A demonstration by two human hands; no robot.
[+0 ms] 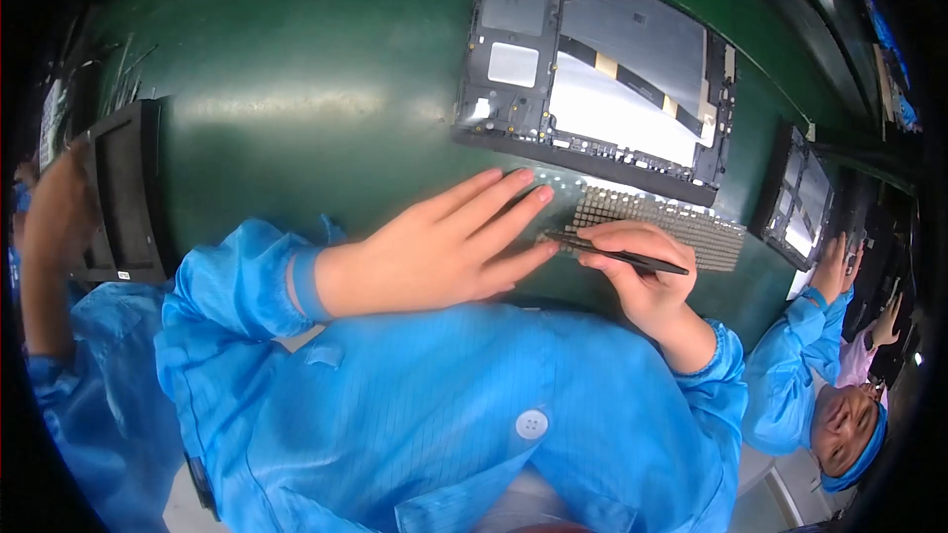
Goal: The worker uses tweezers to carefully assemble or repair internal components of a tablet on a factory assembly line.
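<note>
My left hand point(444, 242) lies with its fingers stretched out, holding nothing, its fingertips on the left end of a sheet of small grey square pads point(681, 227). The pads sit in close rows; towards my left fingers the sheet shows clear film with a few pale dots. Between thumb and fingers, my right hand point(642, 262) grips slim black tweezers point(642, 259), their tip pointing left near my left fingertips. Just beyond the sheet lies an opened tablet-like device point(632, 123) in a black tray, with silver panels and a dark ribbon cable taped across it.
The green worktop point(306, 118) stretches across the bench. A dark tray point(123, 192) stands at the left, beside another person's blurred arm point(59, 227). Another opened device point(798, 197) lies at the right, where a co-worker's hand point(834, 266) rests.
</note>
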